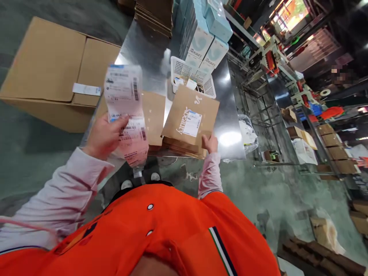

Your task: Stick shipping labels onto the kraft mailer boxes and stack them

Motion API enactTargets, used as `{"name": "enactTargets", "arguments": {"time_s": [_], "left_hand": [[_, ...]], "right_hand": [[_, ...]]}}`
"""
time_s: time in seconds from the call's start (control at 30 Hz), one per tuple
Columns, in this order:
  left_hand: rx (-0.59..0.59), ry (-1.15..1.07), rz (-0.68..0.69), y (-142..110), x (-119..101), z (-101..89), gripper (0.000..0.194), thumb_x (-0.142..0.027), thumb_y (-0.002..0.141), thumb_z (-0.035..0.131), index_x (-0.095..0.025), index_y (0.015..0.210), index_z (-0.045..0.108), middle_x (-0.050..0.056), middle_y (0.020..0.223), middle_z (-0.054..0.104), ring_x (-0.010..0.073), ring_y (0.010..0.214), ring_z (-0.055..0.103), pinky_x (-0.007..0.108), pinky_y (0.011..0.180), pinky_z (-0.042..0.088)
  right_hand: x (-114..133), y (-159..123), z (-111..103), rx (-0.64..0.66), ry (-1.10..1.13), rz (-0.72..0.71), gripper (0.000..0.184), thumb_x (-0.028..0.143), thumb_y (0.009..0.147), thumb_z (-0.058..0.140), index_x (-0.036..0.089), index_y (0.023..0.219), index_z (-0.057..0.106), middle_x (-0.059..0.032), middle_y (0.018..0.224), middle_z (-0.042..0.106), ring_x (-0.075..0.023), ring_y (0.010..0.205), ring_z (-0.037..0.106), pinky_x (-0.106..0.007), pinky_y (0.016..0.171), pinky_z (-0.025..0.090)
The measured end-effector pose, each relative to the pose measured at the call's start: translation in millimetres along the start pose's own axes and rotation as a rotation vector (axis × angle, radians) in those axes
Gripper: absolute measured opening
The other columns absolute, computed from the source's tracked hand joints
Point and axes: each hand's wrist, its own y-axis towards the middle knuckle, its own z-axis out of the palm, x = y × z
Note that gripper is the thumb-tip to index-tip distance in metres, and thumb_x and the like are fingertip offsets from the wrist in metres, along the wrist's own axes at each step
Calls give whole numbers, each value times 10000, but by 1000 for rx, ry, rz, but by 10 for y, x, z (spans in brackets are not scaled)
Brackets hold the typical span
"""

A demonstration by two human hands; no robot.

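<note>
My left hand (105, 137) is shut on a long strip of printed shipping labels (125, 111), which hangs down past my fingers. My right hand (209, 143) grips the lower right corner of a kraft paper bag (189, 117) with a white label and the printed word "beauty". That bag lies tilted on a stack of kraft bags (184, 148). Another kraft bag (153, 119) lies to its left, partly hidden by the label strip.
A steel table (227, 126) holds a white plastic basket (192, 74) of small items and stacked pale blue "beauty" boxes (201, 46). A large cardboard carton (54, 73) sits to the left. Flat cardboard (153, 15) stands beyond. Shelving with cartons lines the right.
</note>
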Motion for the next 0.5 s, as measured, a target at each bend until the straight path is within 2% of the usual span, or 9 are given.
{"name": "enactTargets", "arguments": {"time_s": [0.07, 0.1, 0.17, 0.2, 0.27, 0.33, 0.43, 0.5], "left_hand": [[38, 26, -61, -183, 151, -13, 644, -521, 682, 870, -79, 1116, 693, 60, 996, 737, 138, 800, 624, 282, 787, 568], [73, 39, -109, -273, 228, -16, 696, -559, 631, 883, -86, 1106, 696, 50, 952, 733, 133, 759, 610, 266, 739, 560], [190, 104, -217, -416, 354, -23, 763, -633, 536, 893, -90, 1039, 710, 45, 849, 725, 144, 692, 596, 267, 661, 546], [259, 137, -254, -460, 392, -31, 767, -646, 495, 900, -94, 995, 718, 51, 821, 726, 163, 687, 606, 278, 648, 547], [335, 154, -255, -489, 411, -67, 740, -614, 457, 921, -116, 971, 736, 75, 872, 749, 214, 775, 657, 302, 700, 566], [283, 89, -191, -463, 371, -127, 695, -557, 461, 934, -145, 990, 751, 83, 973, 761, 242, 902, 682, 305, 793, 571], [127, 22, -177, -416, 317, -219, 559, -503, 487, 920, -141, 880, 756, 80, 907, 752, 227, 859, 674, 291, 775, 555], [68, 29, -211, -423, 346, -249, 442, -457, 518, 892, -128, 769, 734, 66, 784, 719, 192, 742, 633, 268, 698, 523]], "right_hand": [[138, -165, 125, 129, -39, -29, 739, 383, 738, 832, 34, 1325, 549, -260, 1388, 568, -323, 1331, 525, -467, 1121, 437], [247, -294, 272, 273, 44, -106, 782, 402, 697, 865, 47, 1323, 559, -240, 1387, 577, -314, 1323, 536, -448, 1107, 457], [476, -604, 655, 626, 346, -274, 766, 452, 687, 867, 116, 1316, 588, -149, 1340, 639, -255, 1247, 610, -378, 1048, 520], [572, -764, 850, 725, 503, -304, 721, 491, 709, 843, 143, 1296, 609, -114, 1297, 673, -230, 1195, 647, -357, 1025, 541], [694, -1040, 1162, 779, 715, -294, 608, 553, 758, 783, 156, 1203, 666, -85, 1205, 726, -205, 1103, 696, -345, 1006, 563], [737, -1206, 1322, 806, 745, -283, 531, 556, 763, 779, 139, 1085, 715, -86, 1116, 758, -207, 1038, 718, -357, 1002, 569], [808, -1207, 1333, 947, 606, -317, 500, 461, 699, 860, 133, 1057, 741, -70, 1034, 778, -210, 961, 733, -351, 930, 594], [927, -1109, 1277, 899, 527, -346, 475, 389, 728, 854, 139, 1115, 739, -66, 1039, 778, -197, 943, 733, -320, 885, 598]]}}
